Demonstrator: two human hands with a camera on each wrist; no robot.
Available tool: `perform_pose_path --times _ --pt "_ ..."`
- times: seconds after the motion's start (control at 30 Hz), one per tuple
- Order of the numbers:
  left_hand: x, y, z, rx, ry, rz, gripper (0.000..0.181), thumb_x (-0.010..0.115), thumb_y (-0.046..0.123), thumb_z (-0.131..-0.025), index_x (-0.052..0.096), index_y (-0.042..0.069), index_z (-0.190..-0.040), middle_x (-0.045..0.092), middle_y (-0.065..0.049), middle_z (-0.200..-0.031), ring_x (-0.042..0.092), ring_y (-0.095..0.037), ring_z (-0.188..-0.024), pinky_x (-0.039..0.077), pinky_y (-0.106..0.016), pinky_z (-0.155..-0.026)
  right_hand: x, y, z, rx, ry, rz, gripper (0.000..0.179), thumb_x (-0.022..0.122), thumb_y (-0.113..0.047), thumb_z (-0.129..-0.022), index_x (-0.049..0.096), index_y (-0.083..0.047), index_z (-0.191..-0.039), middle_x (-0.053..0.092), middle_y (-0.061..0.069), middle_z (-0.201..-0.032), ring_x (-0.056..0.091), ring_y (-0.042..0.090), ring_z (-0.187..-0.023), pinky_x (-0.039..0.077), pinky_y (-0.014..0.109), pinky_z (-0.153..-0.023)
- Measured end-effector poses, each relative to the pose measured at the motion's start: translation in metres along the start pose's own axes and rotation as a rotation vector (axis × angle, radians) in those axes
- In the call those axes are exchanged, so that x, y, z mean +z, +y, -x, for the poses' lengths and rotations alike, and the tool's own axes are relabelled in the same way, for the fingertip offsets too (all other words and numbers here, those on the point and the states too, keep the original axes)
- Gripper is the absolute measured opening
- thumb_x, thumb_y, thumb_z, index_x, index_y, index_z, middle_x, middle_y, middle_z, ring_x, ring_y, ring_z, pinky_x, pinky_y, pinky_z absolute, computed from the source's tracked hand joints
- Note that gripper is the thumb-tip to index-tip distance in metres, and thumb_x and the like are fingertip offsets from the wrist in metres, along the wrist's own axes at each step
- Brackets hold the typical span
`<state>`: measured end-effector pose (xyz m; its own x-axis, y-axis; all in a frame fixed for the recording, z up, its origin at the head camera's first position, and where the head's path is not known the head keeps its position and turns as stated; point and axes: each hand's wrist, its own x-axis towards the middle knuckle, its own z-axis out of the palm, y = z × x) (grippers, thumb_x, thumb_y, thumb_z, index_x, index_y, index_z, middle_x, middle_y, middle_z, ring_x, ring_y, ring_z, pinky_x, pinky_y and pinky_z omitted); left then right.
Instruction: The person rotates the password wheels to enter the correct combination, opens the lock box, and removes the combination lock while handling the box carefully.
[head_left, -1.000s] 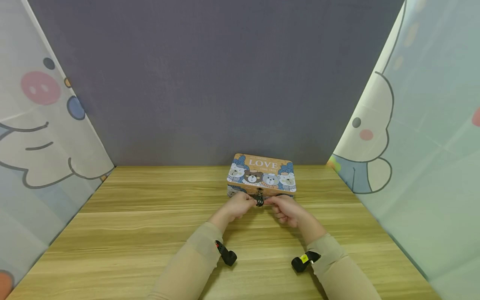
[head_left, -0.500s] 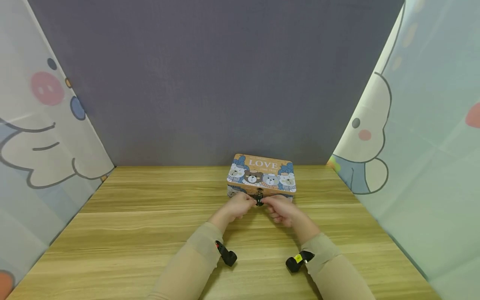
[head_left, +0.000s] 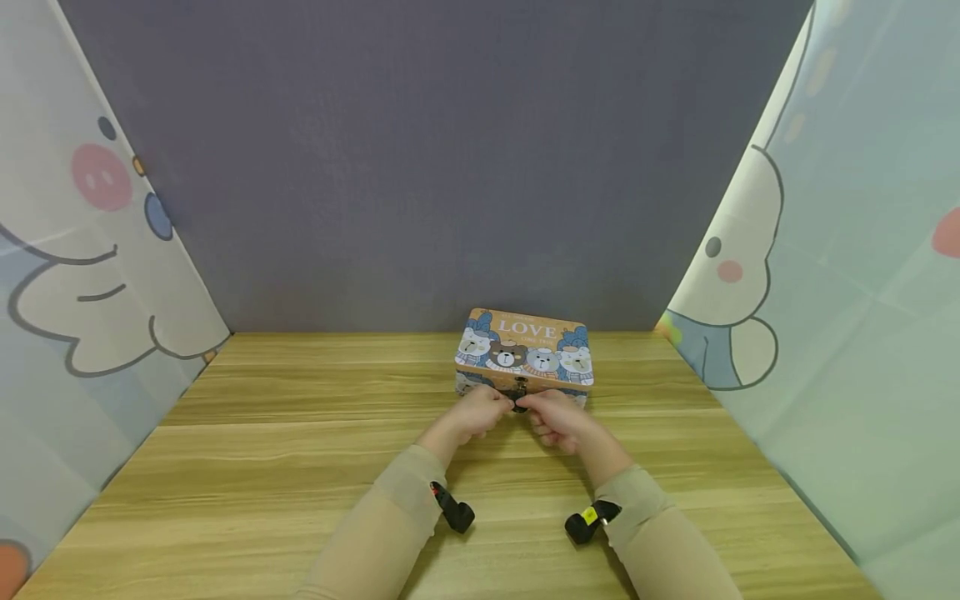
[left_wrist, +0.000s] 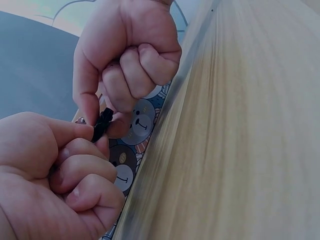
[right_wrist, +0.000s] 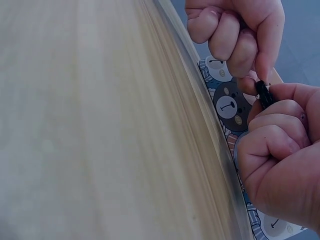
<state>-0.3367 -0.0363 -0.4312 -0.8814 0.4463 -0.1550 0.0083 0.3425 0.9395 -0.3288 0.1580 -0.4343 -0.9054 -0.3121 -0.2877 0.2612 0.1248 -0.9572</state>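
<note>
A small black combination padlock (head_left: 520,408) hangs at the front clasp of a tin box (head_left: 534,347) printed with bears and the word LOVE. The box's lid is down. My left hand (head_left: 477,411) pinches the padlock from the left between thumb and index finger. From the other side my right hand (head_left: 561,418) pinches it too, its other fingers curled into the palm. Close up in the left wrist view, the padlock (left_wrist: 102,124) sits between both sets of fingertips, which cover much of it. The right wrist view shows the padlock (right_wrist: 264,94) edge-on.
The box stands on a wood-grain table (head_left: 300,417), near its back edge. A dark grey panel (head_left: 442,167) rises behind. Curtains with cartoon animals, left (head_left: 90,275) and right (head_left: 840,292), flank the table.
My right hand has moved left, from its fingertip touching the padlock's side to pinching it. My left hand keeps its hold, and the box has stayed in place.
</note>
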Motion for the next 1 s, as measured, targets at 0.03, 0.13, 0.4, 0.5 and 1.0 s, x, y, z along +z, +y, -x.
perform_pose_path --times 0.03,0.13,0.4,0.5,1.0 --pt "0.0001 -0.0003 -0.0003 0.001 0.002 0.002 0.034 0.049 0.016 -0.107 0.055 0.001 -0.077 0.029 0.004 -0.052 0.017 -0.009 -0.039 0.022 -0.027 -0.041 0.0005 0.0001 -0.0004 0.000 0.000 -0.001 0.031 0.060 -0.023 -0.100 0.061 0.004 -0.116 0.030 -0.005 -0.055 0.019 0.008 -0.044 0.019 0.023 -0.041" --pt "0.0002 -0.0008 -0.0006 0.001 0.003 0.002 0.036 0.049 0.016 -0.107 0.052 0.007 -0.073 0.029 0.004 -0.051 0.017 -0.009 -0.039 0.021 -0.027 -0.041 0.0011 0.0009 -0.0016 0.001 -0.002 -0.001 0.030 0.059 -0.023 -0.100 0.061 0.004 -0.115 0.030 -0.005 -0.055 0.019 0.008 -0.044 0.019 0.023 -0.041" --pt "-0.0003 -0.0007 -0.0005 -0.005 0.004 -0.002 0.033 0.049 0.017 -0.107 0.062 -0.007 -0.089 0.029 0.004 -0.052 0.018 -0.009 -0.040 0.022 -0.027 -0.041 0.0014 0.0007 -0.0009 0.006 -0.012 -0.013 0.029 0.055 -0.021 -0.101 0.062 0.004 -0.115 0.030 -0.005 -0.055 0.019 0.008 -0.044 0.019 0.023 -0.041" --pt "-0.0007 -0.0006 -0.0003 -0.006 0.004 0.000 0.032 0.049 0.016 -0.107 0.064 -0.009 -0.093 0.029 0.004 -0.052 0.018 -0.009 -0.040 0.021 -0.027 -0.042 0.0016 0.0003 -0.0002 0.006 -0.018 -0.011 0.029 0.054 -0.021 -0.101 0.062 0.003 -0.116 0.030 -0.005 -0.055 0.019 0.008 -0.044 0.019 0.023 -0.041" --pt "-0.0011 -0.0008 -0.0017 0.006 -0.001 0.007 0.031 0.049 0.015 -0.106 0.064 -0.010 -0.096 0.028 0.004 -0.052 0.018 -0.009 -0.040 0.021 -0.026 -0.041 0.0011 -0.0010 -0.0004 0.011 -0.036 -0.002 0.030 0.051 -0.022 -0.102 0.063 0.002 -0.115 0.029 -0.005 -0.054 0.018 0.008 -0.044 0.019 0.022 -0.041"
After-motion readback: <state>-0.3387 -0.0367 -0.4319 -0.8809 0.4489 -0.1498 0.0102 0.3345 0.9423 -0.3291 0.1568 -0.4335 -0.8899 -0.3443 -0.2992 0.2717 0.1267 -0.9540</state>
